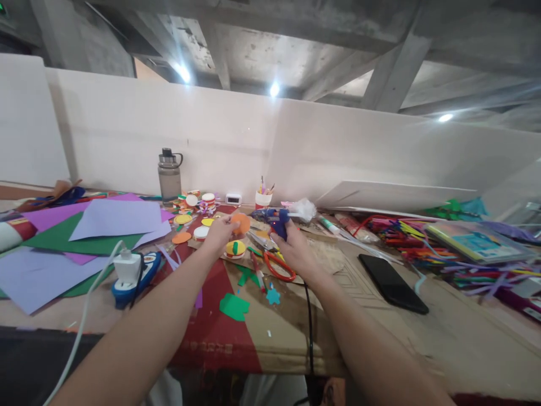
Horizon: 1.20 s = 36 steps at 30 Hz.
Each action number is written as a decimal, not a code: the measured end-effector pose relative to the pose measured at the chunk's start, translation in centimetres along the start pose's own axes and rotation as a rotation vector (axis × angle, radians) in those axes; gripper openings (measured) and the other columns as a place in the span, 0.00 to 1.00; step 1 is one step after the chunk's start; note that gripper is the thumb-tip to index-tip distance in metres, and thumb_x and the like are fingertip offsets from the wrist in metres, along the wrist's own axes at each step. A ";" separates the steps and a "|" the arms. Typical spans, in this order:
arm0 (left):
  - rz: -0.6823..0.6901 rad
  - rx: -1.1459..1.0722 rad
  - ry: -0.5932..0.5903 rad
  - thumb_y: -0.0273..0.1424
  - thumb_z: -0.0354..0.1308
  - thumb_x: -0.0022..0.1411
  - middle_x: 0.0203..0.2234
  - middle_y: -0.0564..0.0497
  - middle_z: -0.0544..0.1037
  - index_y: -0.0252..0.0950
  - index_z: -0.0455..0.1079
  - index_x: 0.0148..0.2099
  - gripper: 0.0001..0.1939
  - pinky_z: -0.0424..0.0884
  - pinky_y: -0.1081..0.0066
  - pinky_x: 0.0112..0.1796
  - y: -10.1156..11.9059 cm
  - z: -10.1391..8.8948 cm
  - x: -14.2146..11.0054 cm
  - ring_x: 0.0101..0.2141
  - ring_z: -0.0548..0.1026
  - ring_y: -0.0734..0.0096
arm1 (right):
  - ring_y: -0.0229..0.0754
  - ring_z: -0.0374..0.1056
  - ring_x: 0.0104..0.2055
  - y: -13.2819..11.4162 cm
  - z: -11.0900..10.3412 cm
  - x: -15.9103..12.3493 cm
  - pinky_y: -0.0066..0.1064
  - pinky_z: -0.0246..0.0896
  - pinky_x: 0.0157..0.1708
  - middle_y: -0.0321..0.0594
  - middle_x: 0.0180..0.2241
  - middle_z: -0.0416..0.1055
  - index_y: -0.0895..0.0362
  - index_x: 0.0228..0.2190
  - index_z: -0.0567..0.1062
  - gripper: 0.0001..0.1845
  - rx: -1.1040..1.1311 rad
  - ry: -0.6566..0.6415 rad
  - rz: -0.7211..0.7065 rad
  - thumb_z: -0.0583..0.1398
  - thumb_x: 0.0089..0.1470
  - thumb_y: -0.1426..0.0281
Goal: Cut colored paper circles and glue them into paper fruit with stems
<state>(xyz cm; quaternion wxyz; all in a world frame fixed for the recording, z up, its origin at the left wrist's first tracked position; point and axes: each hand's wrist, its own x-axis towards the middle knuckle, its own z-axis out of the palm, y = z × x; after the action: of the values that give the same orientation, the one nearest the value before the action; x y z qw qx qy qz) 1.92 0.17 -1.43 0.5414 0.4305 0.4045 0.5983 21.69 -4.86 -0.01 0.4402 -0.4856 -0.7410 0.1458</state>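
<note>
left hand (220,232) pinching an orange paper disc (241,223) above the bench (380,332), right hand (293,248) closed round a blue glue gun (276,217), nozzle just beside the disc, orange-handled scissors (276,266) beside the gun, black phone (392,283) further right

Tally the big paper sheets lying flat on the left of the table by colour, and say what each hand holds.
Purple or lilac sheets: 3, as far as the overlaps let me tell
Green sheets: 1
Total: 4 sheets
Left hand: 1 orange disc
Right hand: 1 blue glue gun
</note>
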 end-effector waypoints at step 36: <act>-0.036 0.009 -0.048 0.21 0.62 0.50 0.28 0.48 0.78 0.31 0.73 0.35 0.07 0.77 0.69 0.29 0.4 1.4 -1.2 0.27 0.76 0.70 | 0.49 0.68 0.42 0.6 0.5 -0.2 0.42 0.62 0.44 0.46 0.42 0.72 0.55 0.50 0.66 0.21 -0.039 0.022 0.007 0.54 0.55 0.68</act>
<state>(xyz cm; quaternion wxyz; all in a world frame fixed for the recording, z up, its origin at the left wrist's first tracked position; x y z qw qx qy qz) 3.16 -1.04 -0.77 0.5597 0.4398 0.4015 0.5763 21.66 -4.66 -0.82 0.4383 -0.4983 -0.7372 0.1273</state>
